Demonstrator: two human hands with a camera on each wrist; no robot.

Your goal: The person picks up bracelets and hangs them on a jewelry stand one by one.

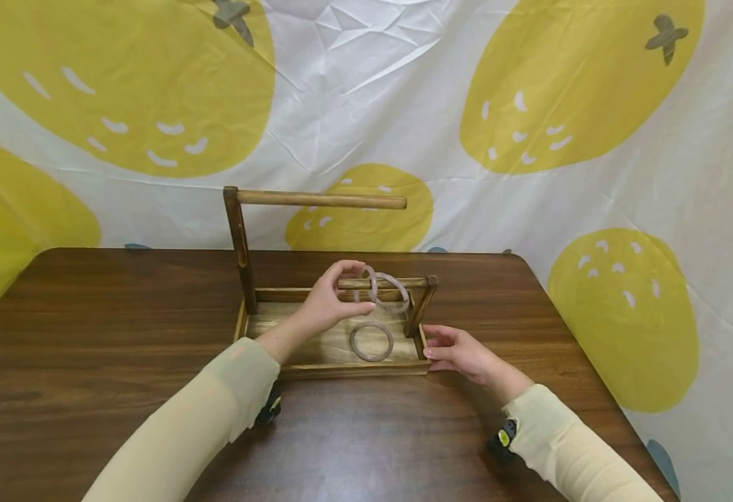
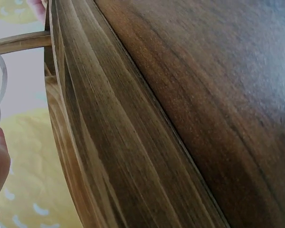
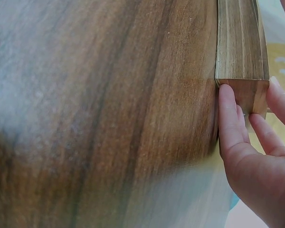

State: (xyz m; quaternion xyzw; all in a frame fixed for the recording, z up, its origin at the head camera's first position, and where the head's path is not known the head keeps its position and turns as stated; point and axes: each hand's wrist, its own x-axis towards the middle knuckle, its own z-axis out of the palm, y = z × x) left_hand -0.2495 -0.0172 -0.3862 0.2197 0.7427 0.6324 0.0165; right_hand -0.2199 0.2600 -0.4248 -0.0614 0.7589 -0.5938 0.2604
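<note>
A wooden bangle stand (image 1: 353,371) has a shallow tray base, a tall arm on the left and a short arm on the right. My left hand (image 1: 330,300) pinches a translucent pale bangle (image 1: 374,284) around the short rod (image 1: 416,282), near its free left end. Farther right, another bangle (image 1: 406,298) hangs on that rod. A similar bangle (image 1: 372,358) lies flat in the tray. At the stand's right end, my right hand (image 1: 463,354) grips the end wall; its fingers touch the end face (image 3: 249,95) in the right wrist view.
The tall post (image 1: 239,244) carries a bare upper rod (image 1: 322,200) reaching right above the tray. All stands on a dark wooden table (image 1: 121,314), with a fruit-patterned cloth (image 1: 366,90) hanging behind it.
</note>
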